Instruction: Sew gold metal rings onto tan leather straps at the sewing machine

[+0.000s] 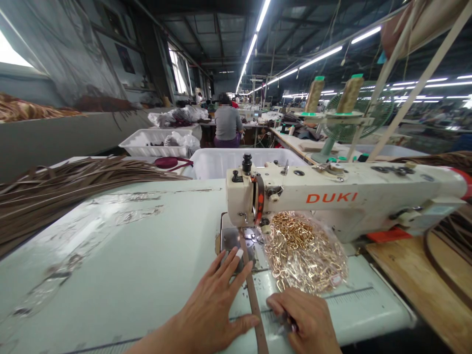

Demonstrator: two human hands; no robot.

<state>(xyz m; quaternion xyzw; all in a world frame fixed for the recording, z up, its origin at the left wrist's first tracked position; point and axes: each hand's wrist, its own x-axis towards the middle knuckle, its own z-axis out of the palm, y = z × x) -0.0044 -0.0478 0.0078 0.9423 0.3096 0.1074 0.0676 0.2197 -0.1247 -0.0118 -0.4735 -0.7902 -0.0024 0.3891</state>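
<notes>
A narrow brown strap [254, 300] runs from under the needle area of the sewing machine [295, 191] toward me. My left hand [217, 300] lies with fingers spread on the machine bed beside the strap, its thumb touching it. White tape wraps one of its fingertips. To the right of the strap, my right hand [306, 317] is curled round a small dark object with a blurred, pale tip; its kind I cannot make out. A clear plastic bag of gold-coloured metal clasps [306, 250] sits under the machine arm, just beyond my right hand.
Bundles of brown straps [73, 182] cover the table's left side. White plastic bins [247, 160] stand behind the table. Two thread cones [350, 93] and a green fan [332, 137] rise at back right. A seated person [227, 123] works ahead, facing away.
</notes>
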